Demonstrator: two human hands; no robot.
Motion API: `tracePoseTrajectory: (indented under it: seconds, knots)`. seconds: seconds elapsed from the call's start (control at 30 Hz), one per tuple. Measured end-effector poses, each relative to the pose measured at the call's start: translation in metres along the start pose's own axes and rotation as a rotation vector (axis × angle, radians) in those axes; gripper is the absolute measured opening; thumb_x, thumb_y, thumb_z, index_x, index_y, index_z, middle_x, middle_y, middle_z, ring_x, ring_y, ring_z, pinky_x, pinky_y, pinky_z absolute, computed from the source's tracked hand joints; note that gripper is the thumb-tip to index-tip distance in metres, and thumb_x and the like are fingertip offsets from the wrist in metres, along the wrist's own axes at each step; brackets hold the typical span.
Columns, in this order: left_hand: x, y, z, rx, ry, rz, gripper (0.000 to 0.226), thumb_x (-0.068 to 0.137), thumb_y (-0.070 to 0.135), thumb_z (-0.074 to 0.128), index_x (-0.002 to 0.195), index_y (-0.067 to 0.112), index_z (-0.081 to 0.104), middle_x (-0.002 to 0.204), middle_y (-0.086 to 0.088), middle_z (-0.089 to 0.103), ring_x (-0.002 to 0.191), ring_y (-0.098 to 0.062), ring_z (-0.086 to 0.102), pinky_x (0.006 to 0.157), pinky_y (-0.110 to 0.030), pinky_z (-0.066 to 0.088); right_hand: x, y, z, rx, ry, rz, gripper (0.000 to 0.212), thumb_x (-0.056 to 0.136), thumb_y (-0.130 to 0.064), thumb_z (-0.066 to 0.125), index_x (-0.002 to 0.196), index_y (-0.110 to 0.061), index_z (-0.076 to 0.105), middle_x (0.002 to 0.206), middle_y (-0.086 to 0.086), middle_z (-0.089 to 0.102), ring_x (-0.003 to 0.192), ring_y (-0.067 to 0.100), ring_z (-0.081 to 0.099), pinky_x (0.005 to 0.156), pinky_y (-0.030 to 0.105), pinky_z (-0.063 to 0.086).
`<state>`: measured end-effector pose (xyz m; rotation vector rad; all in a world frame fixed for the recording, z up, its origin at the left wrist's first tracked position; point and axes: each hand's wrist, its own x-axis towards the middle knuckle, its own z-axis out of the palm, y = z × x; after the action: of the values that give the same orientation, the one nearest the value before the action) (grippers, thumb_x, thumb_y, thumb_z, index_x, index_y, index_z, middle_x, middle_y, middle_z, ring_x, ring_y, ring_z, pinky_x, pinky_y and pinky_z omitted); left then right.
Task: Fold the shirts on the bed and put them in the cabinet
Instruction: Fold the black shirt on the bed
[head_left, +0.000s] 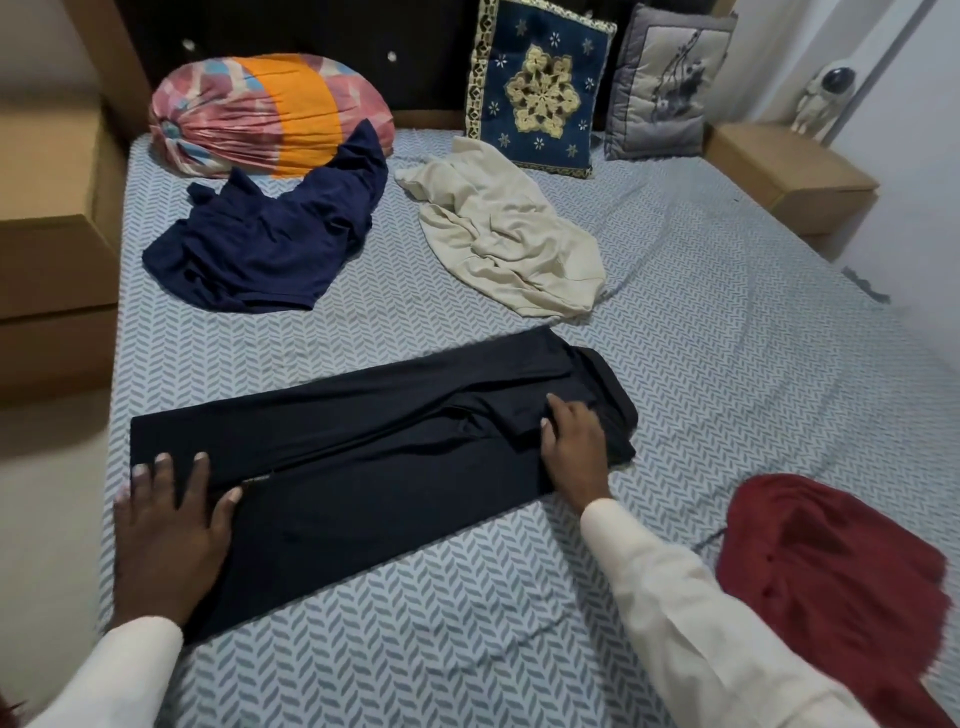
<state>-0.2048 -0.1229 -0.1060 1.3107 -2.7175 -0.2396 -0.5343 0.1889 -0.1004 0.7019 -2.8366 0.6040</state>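
A black shirt lies folded into a long strip across the near part of the bed. My left hand lies flat on its left end with the fingers spread. My right hand presses on the collar end at the right, fingers down on the cloth. A crumpled navy shirt lies further back on the left. A crumpled cream shirt lies further back in the middle.
A dark red cloth lies at the bed's near right. A multicoloured pillow, a blue embroidered cushion and a grey cushion lean at the headboard. Wooden side units flank the bed.
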Motion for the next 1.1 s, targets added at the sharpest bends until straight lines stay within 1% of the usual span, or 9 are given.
tracePoseTrajectory:
  seconds: [0.13, 0.23, 0.3, 0.4, 0.5, 0.73, 0.83, 0.97, 1.1]
  knots:
    - [-0.033, 0.004, -0.013, -0.148, 0.079, -0.216, 0.076, 0.084, 0.05, 0.036, 0.139, -0.001, 0.043, 0.137, -0.038, 0.04, 0.119, -0.056, 0.041, 0.099, -0.064, 0.035, -0.025, 0.002, 0.0, 0.025, -0.177, 0.054, 0.044, 0.089, -0.017, 0.06, 0.132, -0.007, 0.059, 0.116, 0.019, 0.056, 0.1, 0.04, 0.053, 0.093, 0.045, 0.047]
    - [-0.048, 0.003, -0.024, -0.222, 0.091, -0.291, 0.07, 0.082, 0.043, 0.046, 0.138, 0.001, 0.039, 0.126, -0.035, 0.049, 0.11, -0.054, 0.046, 0.093, -0.06, 0.039, -0.017, -0.019, -0.013, 0.059, -0.071, 0.196, 0.039, 0.08, -0.019, 0.05, 0.114, -0.007, 0.065, 0.109, 0.021, 0.055, 0.098, 0.042, 0.052, 0.09, 0.045, 0.043]
    - [-0.057, -0.001, -0.029, -0.303, 0.053, -0.407, 0.061, 0.089, 0.036, 0.058, 0.137, 0.004, 0.038, 0.123, -0.034, 0.051, 0.112, -0.052, 0.047, 0.093, -0.059, 0.04, -0.008, -0.039, -0.016, 0.048, -0.017, 0.173, 0.039, 0.077, -0.021, 0.05, 0.111, -0.006, 0.063, 0.107, 0.022, 0.056, 0.096, 0.043, 0.052, 0.086, 0.046, 0.044]
    - [-0.07, -0.006, -0.04, -0.407, -0.026, -0.543, 0.051, 0.087, 0.034, 0.067, 0.124, 0.005, 0.049, 0.116, -0.03, 0.057, 0.106, -0.047, 0.054, 0.091, -0.056, 0.046, 0.001, -0.084, -0.012, -0.03, -0.181, 0.044, 0.045, 0.091, -0.027, 0.056, 0.134, -0.014, 0.052, 0.125, 0.018, 0.052, 0.113, 0.04, 0.046, 0.095, 0.047, 0.04]
    - [-0.083, -0.002, -0.054, -0.552, -0.075, -0.614, 0.042, 0.089, 0.031, 0.068, 0.118, 0.003, 0.057, 0.114, -0.025, 0.064, 0.105, -0.042, 0.06, 0.085, -0.041, 0.045, 0.001, -0.131, 0.007, -0.117, -0.316, -0.138, 0.052, 0.095, -0.036, 0.05, 0.144, -0.021, 0.041, 0.136, 0.011, 0.047, 0.123, 0.034, 0.042, 0.099, 0.045, 0.037]
    - [-0.098, -0.021, -0.055, -0.671, -0.086, -0.676, 0.03, 0.084, 0.043, 0.069, 0.084, 0.013, 0.067, 0.091, -0.008, 0.069, 0.089, -0.03, 0.062, 0.069, -0.03, 0.039, -0.055, -0.263, 0.053, -0.127, -0.414, -0.467, 0.031, 0.092, -0.031, 0.05, 0.119, -0.02, 0.061, 0.12, 0.012, 0.059, 0.114, 0.034, 0.048, 0.098, 0.042, 0.034]
    - [-0.094, -0.03, -0.046, -0.931, -0.098, -0.731, 0.04, 0.065, 0.05, 0.074, 0.089, 0.02, 0.064, 0.097, -0.003, 0.069, 0.083, -0.025, 0.065, 0.075, -0.034, 0.053, -0.074, -0.321, 0.063, -0.065, -0.465, -0.565, 0.029, 0.095, -0.031, 0.049, 0.115, -0.013, 0.061, 0.121, 0.015, 0.057, 0.113, 0.036, 0.049, 0.094, 0.041, 0.038]
    - [-0.088, -0.032, -0.05, -1.241, -0.1, -0.864, 0.032, 0.078, 0.023, 0.078, 0.103, 0.019, 0.058, 0.1, -0.001, 0.068, 0.062, -0.023, 0.059, 0.05, -0.027, 0.044, -0.086, -0.385, 0.066, -0.034, -0.625, -0.573, 0.049, 0.097, -0.048, 0.043, 0.123, -0.008, 0.054, 0.127, 0.016, 0.051, 0.12, 0.036, 0.046, 0.096, 0.043, 0.042]
    - [-0.084, -0.033, -0.05, -1.353, -0.133, -0.807, 0.022, 0.08, 0.014, 0.074, 0.1, 0.021, 0.069, 0.094, 0.0, 0.074, 0.081, -0.016, 0.069, 0.069, -0.03, 0.056, -0.087, -0.435, 0.067, -0.147, -0.702, -0.496, 0.074, 0.081, -0.056, 0.06, 0.135, -0.008, 0.044, 0.131, 0.013, 0.049, 0.119, 0.033, 0.053, 0.09, 0.039, 0.046]
